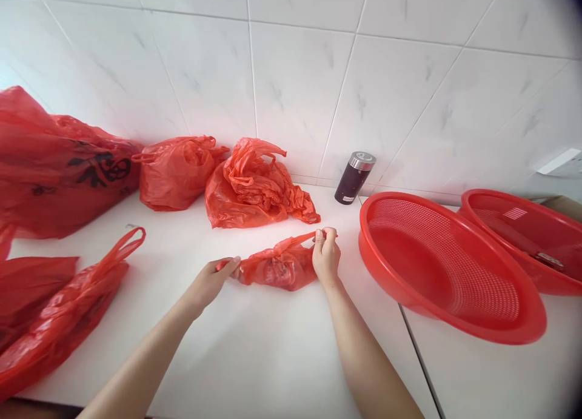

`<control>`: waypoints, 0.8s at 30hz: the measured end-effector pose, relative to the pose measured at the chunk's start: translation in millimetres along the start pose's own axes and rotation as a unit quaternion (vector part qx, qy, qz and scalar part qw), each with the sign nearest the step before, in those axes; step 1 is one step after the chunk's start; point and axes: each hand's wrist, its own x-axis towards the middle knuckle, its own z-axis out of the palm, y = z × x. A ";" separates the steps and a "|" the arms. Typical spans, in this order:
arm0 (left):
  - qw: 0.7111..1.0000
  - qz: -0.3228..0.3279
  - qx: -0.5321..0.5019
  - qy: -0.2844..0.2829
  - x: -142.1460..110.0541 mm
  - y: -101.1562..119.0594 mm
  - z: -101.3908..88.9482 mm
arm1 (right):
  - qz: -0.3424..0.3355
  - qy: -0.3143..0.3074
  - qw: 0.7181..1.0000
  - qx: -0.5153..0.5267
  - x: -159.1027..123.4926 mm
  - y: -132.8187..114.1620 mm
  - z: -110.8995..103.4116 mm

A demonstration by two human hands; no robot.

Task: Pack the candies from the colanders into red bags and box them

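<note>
A small red plastic bag (279, 270) lies on the white table in front of me, stretched between my hands. Something rounded bulges inside it, but the film hides what it is. My left hand (213, 281) pinches the bag's left end between thumb and fingers. At the other end, my right hand (326, 253) is closed on the bag's upper right corner, by a handle. Just behind it sits a crumpled red plastic bag (254, 191), with a tied red plastic bag (179, 173) to its left.
A large red bag with black lettering (68, 170) stands at the back left, another open red bag (68, 310) nearer. A dark thermos (353, 179) stands by the tiled wall (300, 85). Two red plastic baskets, one nearer (409, 255) and one farther (504, 225), occupy the right.
</note>
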 end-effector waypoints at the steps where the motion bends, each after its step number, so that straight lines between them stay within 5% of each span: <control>1: 1.000 0.008 -0.016 0.016 -3.6 2.4 -4.4 | -0.012 -0.007 1.000 0.015 -1.3 -2.9 -1.0; 4: 0.990 0.115 -0.051 0.058 -11.3 14.5 -7.3 | -0.062 -0.045 0.995 0.064 -7.6 -15.3 -3.3; 7: 0.975 0.192 -0.102 0.039 -9.9 24.8 3.2 | -0.171 -0.144 0.972 0.077 -17.1 -29.4 -4.4; 10: 0.973 0.182 -0.136 0.027 -3.3 23.6 17.9 | -0.216 -0.217 0.952 0.019 -26.6 -39.2 -3.2; 15: 0.982 0.165 -0.088 0.039 -0.4 10.8 35.2 | -0.190 -0.269 0.944 -0.004 -34.3 -44.8 0.7; 20: 0.989 0.136 -0.005 0.055 -1.1 9.6 40.5 | -0.198 -0.235 0.949 -0.075 -34.0 -45.2 0.3; 24: 0.988 0.119 0.042 0.085 1.3 6.9 39.6 | -0.247 -0.146 0.951 -0.120 -32.0 -44.8 -0.2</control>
